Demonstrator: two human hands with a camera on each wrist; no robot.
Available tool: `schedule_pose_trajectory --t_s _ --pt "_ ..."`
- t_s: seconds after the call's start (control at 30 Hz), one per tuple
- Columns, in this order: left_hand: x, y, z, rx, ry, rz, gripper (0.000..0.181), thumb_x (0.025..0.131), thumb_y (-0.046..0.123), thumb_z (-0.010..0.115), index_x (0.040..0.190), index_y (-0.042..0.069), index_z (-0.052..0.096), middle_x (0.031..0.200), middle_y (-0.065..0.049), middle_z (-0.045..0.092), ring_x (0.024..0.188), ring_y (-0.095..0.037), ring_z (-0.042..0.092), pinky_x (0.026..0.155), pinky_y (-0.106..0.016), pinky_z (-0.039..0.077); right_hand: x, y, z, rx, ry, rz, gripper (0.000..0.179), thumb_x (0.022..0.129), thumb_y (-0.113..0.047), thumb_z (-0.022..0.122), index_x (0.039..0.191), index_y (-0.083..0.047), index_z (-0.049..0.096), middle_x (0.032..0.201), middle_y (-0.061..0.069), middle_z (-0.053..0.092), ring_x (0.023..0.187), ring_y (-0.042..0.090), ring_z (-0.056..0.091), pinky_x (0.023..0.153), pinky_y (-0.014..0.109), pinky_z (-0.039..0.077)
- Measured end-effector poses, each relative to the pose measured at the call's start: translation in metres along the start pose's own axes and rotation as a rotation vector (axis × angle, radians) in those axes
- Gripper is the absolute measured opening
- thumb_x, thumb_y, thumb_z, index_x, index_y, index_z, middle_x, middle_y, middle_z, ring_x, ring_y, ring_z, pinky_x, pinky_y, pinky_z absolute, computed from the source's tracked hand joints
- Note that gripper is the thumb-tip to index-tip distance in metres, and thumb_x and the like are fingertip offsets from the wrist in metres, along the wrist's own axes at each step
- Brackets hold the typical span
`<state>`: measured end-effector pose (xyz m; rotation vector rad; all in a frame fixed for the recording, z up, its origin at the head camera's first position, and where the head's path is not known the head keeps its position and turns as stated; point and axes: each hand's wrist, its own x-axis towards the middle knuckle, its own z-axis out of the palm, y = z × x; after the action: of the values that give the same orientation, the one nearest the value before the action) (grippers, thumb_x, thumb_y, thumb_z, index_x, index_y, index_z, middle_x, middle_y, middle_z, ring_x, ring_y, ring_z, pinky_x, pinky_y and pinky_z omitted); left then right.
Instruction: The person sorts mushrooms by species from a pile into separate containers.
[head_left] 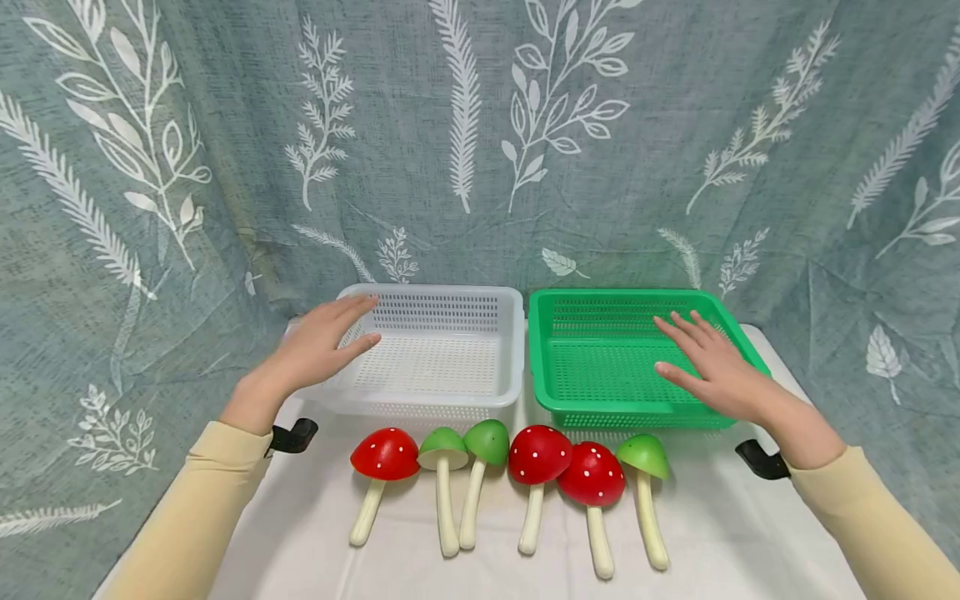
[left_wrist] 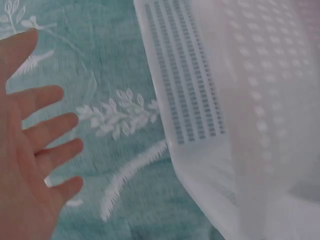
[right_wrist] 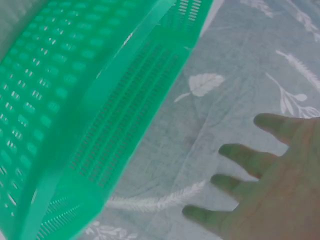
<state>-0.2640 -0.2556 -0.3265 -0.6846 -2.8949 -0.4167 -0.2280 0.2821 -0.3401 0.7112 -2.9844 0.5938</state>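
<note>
My left hand (head_left: 322,342) hovers over the left side of a white plastic basket (head_left: 512,350), fingers extended and holding nothing. Over the right part of a green plastic basket (head_left: 542,358) is my right hand (head_left: 712,371), its fingers spread and nothing in them. Both baskets look empty. In front of them lies a row of toy mushrooms with pale stems: a red one with white dots (head_left: 385,454), two green ones (head_left: 443,450) (head_left: 487,442), two more red ones (head_left: 539,454) (head_left: 592,475) and a green one (head_left: 643,457). Neither hand touches a mushroom.
A white cloth (head_left: 300,533) covers the table. Behind and beside it hangs a grey-green curtain (head_left: 420,167) with white leaf patterns. Black straps (head_left: 294,436) sit at both wrists. The two baskets stand side by side with a narrow gap.
</note>
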Motion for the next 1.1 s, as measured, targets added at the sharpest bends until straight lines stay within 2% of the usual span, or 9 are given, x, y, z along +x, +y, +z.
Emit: schedule_pose_trajectory --t_s 0.17,0.3,0.4,0.47,0.53,0.63,0.77,0.93,1.1 --pt "-0.014 -0.013 0.001 -0.085 0.04 -0.028 0.064 0.096 0.046 0.051 0.148 0.013 0.035 0.15 -0.015 0.035 0.136 -0.042 0.029 0.107 -0.063 0.023 -0.013 -0.004 0.001 0.102 0.055 -0.047 0.064 0.098 -0.035 0.051 0.153 -0.026 0.019 0.157 0.013 0.019 0.145 0.04 0.009 0.105 0.069 0.017" --pt "-0.026 -0.022 0.004 -0.126 0.085 -0.072 0.062 0.093 0.045 0.057 0.144 0.012 0.042 0.145 -0.017 0.043 0.133 -0.041 0.035 0.104 -0.06 0.03 -0.025 -0.007 0.005 0.134 0.137 -0.088 0.061 0.097 -0.026 0.055 0.151 -0.026 0.026 0.153 0.011 0.03 0.139 0.04 0.026 0.103 0.063 0.028" --pt "-0.035 -0.029 0.006 -0.159 0.113 -0.12 0.061 0.091 0.044 0.061 0.14 0.012 0.047 0.142 -0.017 0.046 0.131 -0.041 0.039 0.101 -0.06 0.033 -0.034 -0.008 0.011 0.145 0.207 -0.121 0.058 0.096 -0.019 0.057 0.149 -0.021 0.033 0.149 0.009 0.038 0.135 0.026 0.037 0.106 0.039 0.037" --pt "-0.04 -0.032 0.007 -0.186 0.128 -0.144 0.059 0.09 0.043 0.062 0.138 0.01 0.049 0.14 -0.017 0.048 0.13 -0.041 0.04 0.1 -0.06 0.034 -0.04 -0.01 0.016 0.175 0.249 -0.14 0.055 0.094 -0.014 0.058 0.146 -0.019 0.039 0.145 0.008 0.043 0.132 0.011 0.041 0.103 0.019 0.038" --pt "-0.046 -0.035 0.008 -0.217 0.13 -0.164 0.059 0.09 0.042 0.063 0.137 0.009 0.051 0.139 -0.018 0.049 0.128 -0.043 0.042 0.099 -0.06 0.036 -0.045 -0.009 0.021 0.218 0.277 -0.165 0.052 0.093 -0.008 0.059 0.143 -0.016 0.044 0.14 0.008 0.049 0.127 -0.002 0.042 0.097 0.006 0.035" --pt "-0.054 -0.039 0.011 -0.266 0.133 -0.19 0.058 0.091 0.041 0.063 0.136 0.008 0.052 0.138 -0.018 0.051 0.124 -0.045 0.045 0.096 -0.059 0.039 -0.054 -0.007 0.029 0.284 0.28 -0.175 0.046 0.093 -0.003 0.057 0.138 -0.013 0.05 0.134 0.006 0.055 0.123 -0.009 0.043 0.094 0.005 0.038" --pt "-0.062 -0.047 0.019 -0.329 0.157 -0.213 0.056 0.09 0.039 0.064 0.135 0.006 0.053 0.136 -0.018 0.053 0.122 -0.045 0.047 0.095 -0.056 0.041 -0.066 0.0 0.043 0.356 0.256 -0.136 0.04 0.095 -0.001 0.054 0.133 -0.01 0.054 0.131 -0.002 0.058 0.12 -0.009 0.047 0.089 0.007 0.043" --pt "-0.071 -0.057 0.027 -0.391 0.185 -0.248 0.055 0.089 0.038 0.065 0.134 0.007 0.054 0.134 -0.017 0.055 0.123 -0.043 0.047 0.096 -0.053 0.041 -0.077 0.01 0.057 0.488 0.215 -0.101 0.037 0.096 0.0 0.051 0.132 -0.008 0.054 0.128 -0.002 0.059 0.117 -0.006 0.051 0.087 0.01 0.047" --pt "-0.082 -0.064 0.026 -0.435 0.168 -0.322 0.06 0.088 0.041 0.066 0.137 0.01 0.051 0.138 -0.018 0.05 0.125 -0.047 0.042 0.095 -0.058 0.04 -0.084 0.016 0.069 0.557 0.184 -0.077 0.035 0.096 -0.001 0.052 0.13 -0.006 0.055 0.125 -0.003 0.061 0.113 -0.005 0.055 0.086 0.013 0.049"
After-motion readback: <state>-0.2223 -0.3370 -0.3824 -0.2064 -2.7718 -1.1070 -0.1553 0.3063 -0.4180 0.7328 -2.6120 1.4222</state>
